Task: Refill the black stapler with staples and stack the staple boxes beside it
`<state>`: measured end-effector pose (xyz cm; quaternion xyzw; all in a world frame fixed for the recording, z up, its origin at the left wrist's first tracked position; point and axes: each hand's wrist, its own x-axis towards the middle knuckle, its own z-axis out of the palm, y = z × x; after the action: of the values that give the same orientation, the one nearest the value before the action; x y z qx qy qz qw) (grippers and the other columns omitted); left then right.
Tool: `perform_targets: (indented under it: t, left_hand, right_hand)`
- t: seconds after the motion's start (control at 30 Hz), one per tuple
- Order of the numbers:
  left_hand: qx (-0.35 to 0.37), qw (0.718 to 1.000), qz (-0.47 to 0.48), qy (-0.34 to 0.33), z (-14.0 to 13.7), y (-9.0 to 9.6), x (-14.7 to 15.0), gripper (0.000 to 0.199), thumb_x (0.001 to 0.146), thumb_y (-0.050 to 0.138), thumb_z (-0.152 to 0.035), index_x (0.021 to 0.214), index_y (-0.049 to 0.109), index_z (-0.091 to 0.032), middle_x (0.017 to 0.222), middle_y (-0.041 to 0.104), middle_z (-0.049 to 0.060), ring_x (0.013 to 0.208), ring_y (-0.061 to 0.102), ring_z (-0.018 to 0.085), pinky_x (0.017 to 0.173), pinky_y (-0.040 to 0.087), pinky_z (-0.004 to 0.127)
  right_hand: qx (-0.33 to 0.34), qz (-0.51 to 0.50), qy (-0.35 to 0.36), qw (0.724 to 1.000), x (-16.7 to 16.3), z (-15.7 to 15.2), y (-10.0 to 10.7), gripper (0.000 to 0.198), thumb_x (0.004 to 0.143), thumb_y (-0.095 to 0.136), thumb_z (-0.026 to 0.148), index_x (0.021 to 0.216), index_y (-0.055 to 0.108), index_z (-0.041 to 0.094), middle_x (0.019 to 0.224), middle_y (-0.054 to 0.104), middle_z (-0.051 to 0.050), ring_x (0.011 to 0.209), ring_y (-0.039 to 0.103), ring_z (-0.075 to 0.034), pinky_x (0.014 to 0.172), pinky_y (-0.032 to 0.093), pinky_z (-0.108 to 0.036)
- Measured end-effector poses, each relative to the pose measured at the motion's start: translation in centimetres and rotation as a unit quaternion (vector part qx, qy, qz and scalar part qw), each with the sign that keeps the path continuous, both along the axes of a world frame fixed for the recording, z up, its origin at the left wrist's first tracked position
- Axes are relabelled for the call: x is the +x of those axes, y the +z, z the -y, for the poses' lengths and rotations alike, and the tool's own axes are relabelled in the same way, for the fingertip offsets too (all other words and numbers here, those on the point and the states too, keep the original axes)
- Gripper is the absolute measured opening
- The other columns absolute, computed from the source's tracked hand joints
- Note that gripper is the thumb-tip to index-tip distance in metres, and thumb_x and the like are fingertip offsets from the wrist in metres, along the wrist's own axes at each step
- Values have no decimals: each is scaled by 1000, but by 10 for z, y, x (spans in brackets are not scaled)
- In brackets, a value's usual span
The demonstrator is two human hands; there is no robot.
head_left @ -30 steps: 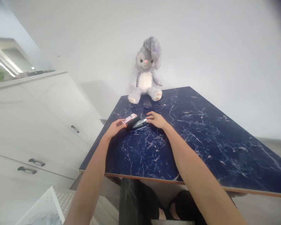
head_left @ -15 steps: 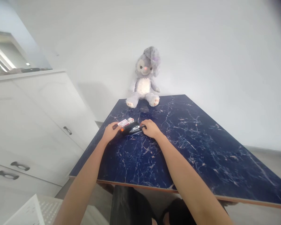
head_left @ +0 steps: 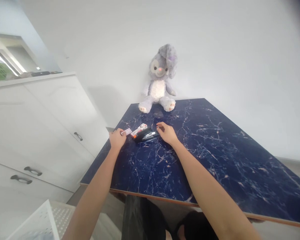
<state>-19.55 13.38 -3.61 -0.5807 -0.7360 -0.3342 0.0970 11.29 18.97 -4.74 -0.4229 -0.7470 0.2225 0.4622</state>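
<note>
My left hand (head_left: 117, 138) is closed on a small flat card with a red-and-white patterned face (head_left: 126, 132), held just left of a small box. That red-and-white box (head_left: 141, 129) lies tilted beside a dark pouch-like item (head_left: 142, 134) with a bit of orange at its left end. Black markers (head_left: 150, 135) with pale bands lie along its right side. Just past the markers' right ends, my right hand (head_left: 167, 134) has its fingers loosely curled and parted, with nothing visible between them.
All this lies on a dark blue marble-patterned table (head_left: 202, 150). A grey plush rabbit (head_left: 158, 88) sits at its far edge against the wall. White cabinets (head_left: 52, 123) with dark handles stand on the left. A white perforated basket or stool (head_left: 62, 216) is at lower left.
My left hand has drawn the card leftward, off the box. My right hand's fingers have come away from the marker ends. The view has shifted slightly.
</note>
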Motion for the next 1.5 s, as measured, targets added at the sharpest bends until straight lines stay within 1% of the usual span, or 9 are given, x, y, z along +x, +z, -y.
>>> perform_targets:
  t: [0.2,0.37,0.53,0.63,0.73,0.87,1.17,1.33,1.5]
  left_hand:
    - [-26,991,-44,-127,-4,2,15,34,94,46,-39,86,76,-23,109,75,10,117,60,29,112,26,51]
    - [-43,979,-23,-199,-3,2,23,30,94,50,-38,89,76,-25,111,75,8,118,61,26,117,21,51]
    - [8,983,82,-162,5,9,27,29,91,56,-42,107,72,-24,115,73,7,120,58,29,108,40,46]
    - [29,970,184,-157,6,12,29,35,92,54,-45,116,66,-23,112,73,6,101,68,24,94,51,38]
    - [27,953,265,-146,2,10,27,42,93,51,-49,123,61,-22,106,73,6,79,71,20,79,56,34]
    - [15,947,298,-120,-4,4,19,45,92,49,-50,125,61,-22,100,74,6,74,71,20,71,55,32]
    - [18,999,35,-10,6,7,17,29,86,57,-32,107,72,-19,117,63,15,109,60,34,98,46,48]
    - [40,995,-15,-96,6,5,22,18,85,59,-29,86,76,-23,116,62,11,114,54,31,107,39,48]
    - [-18,990,-19,-139,0,-3,19,17,82,64,-30,87,79,-25,133,61,11,126,46,39,111,29,57]
  right_hand:
    - [-2,-36,-33,999,1,-2,-1,25,89,58,29,112,66,25,102,74,-3,88,69,-19,85,53,-33]
    - [25,19,-49,998,-1,0,1,24,88,58,26,110,66,24,99,73,-3,82,68,-19,83,53,-33]
    - [52,49,-47,996,-2,3,2,25,89,56,23,112,66,23,102,72,-5,88,67,-20,84,52,-33]
    - [51,45,-51,996,-1,3,2,23,90,55,24,111,66,23,101,72,-5,87,66,-20,84,51,-33]
    - [48,56,-49,996,-1,3,2,23,90,55,24,110,66,23,98,71,-5,85,65,-20,84,51,-33]
    - [49,68,-51,995,-2,3,2,22,90,55,24,109,67,23,98,71,-5,84,65,-20,83,51,-33]
    - [43,61,-60,995,-1,1,0,20,89,57,25,105,69,23,95,73,-4,81,66,-20,82,51,-33]
    - [21,35,-77,996,2,1,1,19,89,57,26,104,69,24,99,74,-2,85,68,-19,85,51,-33]
    - [30,58,-71,995,1,2,2,18,88,57,26,102,69,24,94,73,-3,81,66,-19,82,51,-33]
